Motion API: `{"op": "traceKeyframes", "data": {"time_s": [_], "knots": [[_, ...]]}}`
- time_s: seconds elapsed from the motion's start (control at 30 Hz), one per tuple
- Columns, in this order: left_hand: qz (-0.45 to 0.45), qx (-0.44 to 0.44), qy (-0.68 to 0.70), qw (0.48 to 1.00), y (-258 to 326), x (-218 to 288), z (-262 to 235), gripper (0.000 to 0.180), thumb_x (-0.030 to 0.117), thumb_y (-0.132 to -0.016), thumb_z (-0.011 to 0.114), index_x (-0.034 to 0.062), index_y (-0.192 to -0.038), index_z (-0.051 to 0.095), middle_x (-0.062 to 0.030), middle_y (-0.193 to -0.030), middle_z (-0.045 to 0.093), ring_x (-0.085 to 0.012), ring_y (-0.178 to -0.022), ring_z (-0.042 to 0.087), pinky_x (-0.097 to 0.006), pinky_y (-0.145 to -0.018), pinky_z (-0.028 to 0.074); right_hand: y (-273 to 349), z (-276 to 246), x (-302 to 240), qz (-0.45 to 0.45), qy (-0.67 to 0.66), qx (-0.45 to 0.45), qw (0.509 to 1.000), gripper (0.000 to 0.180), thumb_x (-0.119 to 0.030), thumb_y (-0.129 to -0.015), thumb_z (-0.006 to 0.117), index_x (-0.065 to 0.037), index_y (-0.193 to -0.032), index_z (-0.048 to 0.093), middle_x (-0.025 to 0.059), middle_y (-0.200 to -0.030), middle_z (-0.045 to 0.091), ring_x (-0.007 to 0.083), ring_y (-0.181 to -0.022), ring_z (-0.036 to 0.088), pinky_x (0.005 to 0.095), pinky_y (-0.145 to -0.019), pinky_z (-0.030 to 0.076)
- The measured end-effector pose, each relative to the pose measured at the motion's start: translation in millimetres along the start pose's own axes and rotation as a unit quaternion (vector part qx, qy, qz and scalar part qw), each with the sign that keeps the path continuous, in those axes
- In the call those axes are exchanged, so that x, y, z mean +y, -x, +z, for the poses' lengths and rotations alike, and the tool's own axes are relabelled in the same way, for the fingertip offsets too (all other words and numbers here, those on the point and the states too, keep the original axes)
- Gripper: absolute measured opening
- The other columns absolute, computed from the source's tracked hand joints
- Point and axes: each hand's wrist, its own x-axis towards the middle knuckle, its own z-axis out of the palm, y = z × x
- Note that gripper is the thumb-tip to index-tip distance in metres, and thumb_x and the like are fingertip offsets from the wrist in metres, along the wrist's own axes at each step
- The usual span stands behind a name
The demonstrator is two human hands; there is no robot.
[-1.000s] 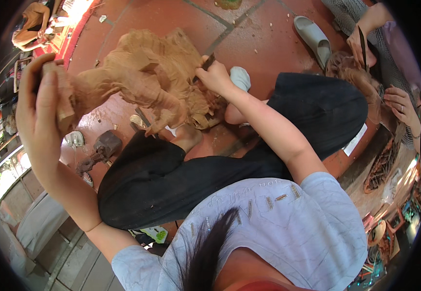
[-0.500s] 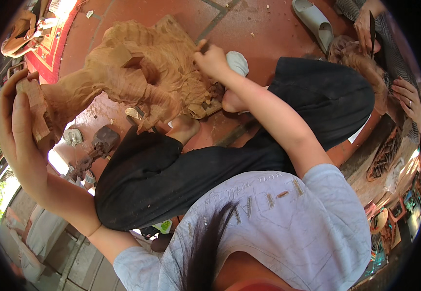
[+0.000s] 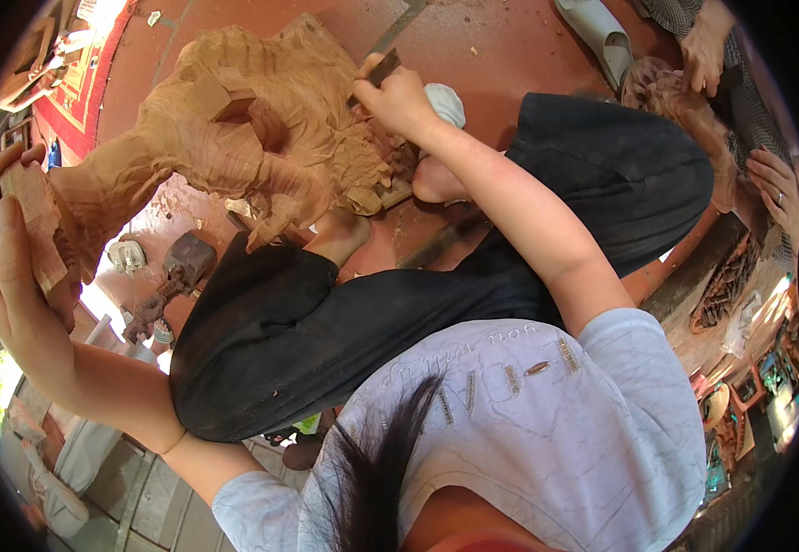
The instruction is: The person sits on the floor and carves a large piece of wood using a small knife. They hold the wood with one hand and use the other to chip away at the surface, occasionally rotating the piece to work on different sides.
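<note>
A large brown wood carving (image 3: 234, 120), with rippled folds and knobbly carved detail, lies on the floor in front of my crossed legs. At the far left, my left hand (image 3: 17, 267) is wrapped round the squared block at its narrow end, fingers behind and thumb along the near side. Closed on a dark flat strip (image 3: 379, 72), my right hand (image 3: 398, 103) rests against the carving's right upper part. The strip's lower end meets the wood there; whether it is a blade, a file or sandpaper I cannot tell.
A grey clog (image 3: 602, 41) lies on the red tiles (image 3: 473, 55) at upper right. Beside it a co-worker's hands (image 3: 708, 55) are at another wooden carving (image 3: 666, 97). A dark wooden piece (image 3: 188, 262) lies left of my knee, and a red rug (image 3: 82, 97) at upper left.
The carving and my left hand have shifted a little left. My right hand has moved slightly left and up, turned so that more of the dark strip shows.
</note>
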Motion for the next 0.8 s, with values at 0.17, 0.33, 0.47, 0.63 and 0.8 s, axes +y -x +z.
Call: {"op": "traceKeyframes", "data": {"time_s": [0.17, 0.33, 0.47, 0.63, 0.8], "knots": [[0.018, -0.01, -0.02, 1.0, -3.2, 1.5, -1.5, 0.037, 0.017, -0.094, 0.039, -0.0064, -0.119, 0.052, -0.0156, -0.119, 0.057, -0.0207, -0.113, 0.052, -0.03, -0.101, 0.033, 7.6, 9.2, 7.6, -0.105, 0.115, 0.032, 0.987, 0.026, -0.024, -0.081, 0.057, 0.001, -0.086, 0.058, 0.022, -0.079, 0.064, 0.0399, -0.08, 0.062, 0.0422, -0.071, 0.049], [0.055, 0.051, -0.066, 0.995, 0.6, 11.9, 4.2, 0.028, 0.007, -0.087, 0.054, -0.0065, -0.111, 0.056, -0.0169, -0.114, 0.06, -0.0233, -0.105, 0.056, -0.035, -0.094, 0.041, -3.2, -36.5, -33.5, -0.026, -0.134, -0.05, 0.989, 0.041, -0.037, -0.093, 0.053, -0.001, -0.075, 0.059, 0.0073, -0.063, 0.06, 0.0152, -0.061, 0.059, 0.0285, -0.055, 0.044], [0.171, 0.168, -0.007, 0.971, 25.3, 50.4, 25.3, 0.029, 0.006, -0.082, 0.061, -0.0026, -0.11, 0.058, -0.013, -0.107, 0.063, -0.0203, -0.092, 0.059, -0.033, -0.079, 0.047, 54.7, -50.4, -125.7, -0.121, -0.25, -0.18, 0.944, 0.041, -0.032, -0.099, 0.045, -0.004, -0.069, 0.052, 0.0006, -0.061, 0.053, 0.009, -0.057, 0.05, 0.0258, -0.052, 0.04], [0.15, -0.07, 0.085, 0.982, 16.4, 94.7, 64.6, 0.015, 0.009, -0.084, 0.061, -0.0016, -0.094, 0.058, -0.0108, -0.082, 0.061, -0.0147, -0.066, 0.058, -0.027, -0.057, 0.044, 91.9, -65.2, -173.6, -0.302, -0.17, -0.29, 0.892, 0.034, -0.029, -0.097, 0.051, -0.001, -0.081, 0.061, 0.0034, -0.067, 0.06, 0.0115, -0.058, 0.057, 0.025, -0.051, 0.045], [-0.073, -0.065, 0.368, 0.925, 5.8, 81.4, 74.8, 0.012, 0.014, -0.089, 0.062, 0.0023, -0.089, 0.058, -0.0045, -0.067, 0.061, -0.0087, -0.056, 0.056, -0.021, -0.051, 0.044, 67.7, -71.2, -144.0, -0.079, -0.442, -0.357, 0.819, 0.051, -0.042, -0.098, 0.035, 0.002, -0.103, 0.06, 0.0081, -0.083, 0.062, 0.017, -0.08, 0.062, 0.0289, -0.071, 0.05]]}}
